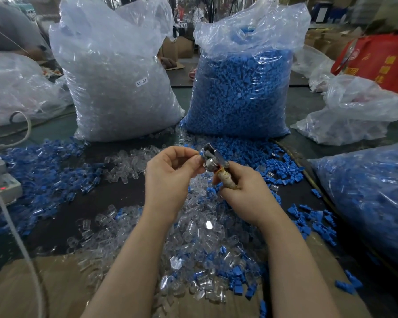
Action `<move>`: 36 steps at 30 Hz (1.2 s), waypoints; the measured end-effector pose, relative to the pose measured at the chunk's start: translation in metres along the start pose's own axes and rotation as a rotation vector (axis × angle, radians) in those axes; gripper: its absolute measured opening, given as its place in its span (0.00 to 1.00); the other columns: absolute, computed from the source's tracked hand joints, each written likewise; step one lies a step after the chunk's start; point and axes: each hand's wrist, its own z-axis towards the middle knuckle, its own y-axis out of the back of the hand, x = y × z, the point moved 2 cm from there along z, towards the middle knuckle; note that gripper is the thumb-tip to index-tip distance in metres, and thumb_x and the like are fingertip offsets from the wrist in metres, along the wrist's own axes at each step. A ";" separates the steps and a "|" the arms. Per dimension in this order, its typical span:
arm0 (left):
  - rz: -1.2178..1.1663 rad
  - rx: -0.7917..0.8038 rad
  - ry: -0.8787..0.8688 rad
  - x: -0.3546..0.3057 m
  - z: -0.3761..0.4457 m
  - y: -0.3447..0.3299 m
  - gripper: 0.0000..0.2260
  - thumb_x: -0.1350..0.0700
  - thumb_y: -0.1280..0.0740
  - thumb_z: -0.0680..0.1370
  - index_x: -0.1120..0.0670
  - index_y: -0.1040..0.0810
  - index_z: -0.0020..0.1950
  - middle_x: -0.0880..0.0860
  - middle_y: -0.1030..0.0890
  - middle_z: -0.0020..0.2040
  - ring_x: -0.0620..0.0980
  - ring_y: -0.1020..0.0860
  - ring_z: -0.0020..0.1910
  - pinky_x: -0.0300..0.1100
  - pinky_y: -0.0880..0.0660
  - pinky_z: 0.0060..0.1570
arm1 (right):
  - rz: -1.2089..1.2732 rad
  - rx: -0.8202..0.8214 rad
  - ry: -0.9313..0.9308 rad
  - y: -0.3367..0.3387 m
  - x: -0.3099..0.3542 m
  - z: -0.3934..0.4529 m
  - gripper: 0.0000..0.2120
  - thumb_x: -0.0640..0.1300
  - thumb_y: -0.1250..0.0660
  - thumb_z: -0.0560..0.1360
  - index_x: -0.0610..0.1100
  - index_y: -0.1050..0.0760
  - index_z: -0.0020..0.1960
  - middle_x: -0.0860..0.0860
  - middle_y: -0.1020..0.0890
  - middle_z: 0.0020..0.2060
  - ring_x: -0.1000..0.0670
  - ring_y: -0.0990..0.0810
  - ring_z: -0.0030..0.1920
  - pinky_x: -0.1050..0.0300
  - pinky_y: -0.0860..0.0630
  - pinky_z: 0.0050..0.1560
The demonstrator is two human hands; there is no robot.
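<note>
My right hand (241, 189) grips the taped handle of a small metal tool (213, 160), held above the counter (90, 203) at centre. My left hand (170, 173) pinches the tool's head. The clear bag (115, 99) at far left carries a label (142, 82) reading "SJ 017". The red bag (381, 60) at far right bears characters I cannot read.

The left forearm (133, 260) and right forearm (292, 260) fill the lower centre and lower right of the frame, bare right down to its bottom edge. The left hand (170, 177) and right hand (244, 193), near mid-frame, are bare too, with narrow wrists.
</note>
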 end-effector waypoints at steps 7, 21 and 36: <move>-0.005 0.000 0.027 0.001 0.002 0.002 0.04 0.66 0.29 0.75 0.59 0.19 0.45 0.50 0.16 0.35 0.43 0.17 0.36 0.32 0.23 0.38 | -0.040 -0.039 0.016 -0.002 0.002 0.001 0.09 0.45 0.39 0.63 0.51 0.25 0.43 0.52 0.22 0.32 0.50 0.26 0.32 0.47 0.26 0.35; 1.091 -0.417 0.269 0.023 0.017 0.116 0.06 0.62 0.29 0.75 0.53 0.14 0.49 0.59 0.16 0.49 0.60 0.21 0.48 0.51 0.22 0.49 | -0.140 -0.139 0.032 0.002 -0.008 0.001 0.03 0.47 0.38 0.68 0.53 0.32 0.37 0.61 0.25 0.30 0.53 0.32 0.29 0.54 0.39 0.30; 1.270 -0.243 0.372 0.028 0.027 0.108 0.14 0.55 0.36 0.80 0.58 0.23 0.63 0.61 0.21 0.58 0.62 0.24 0.56 0.53 0.25 0.54 | -0.257 -0.210 0.024 0.008 -0.010 0.001 0.05 0.43 0.34 0.71 0.52 0.28 0.44 0.54 0.24 0.30 0.52 0.27 0.31 0.54 0.33 0.30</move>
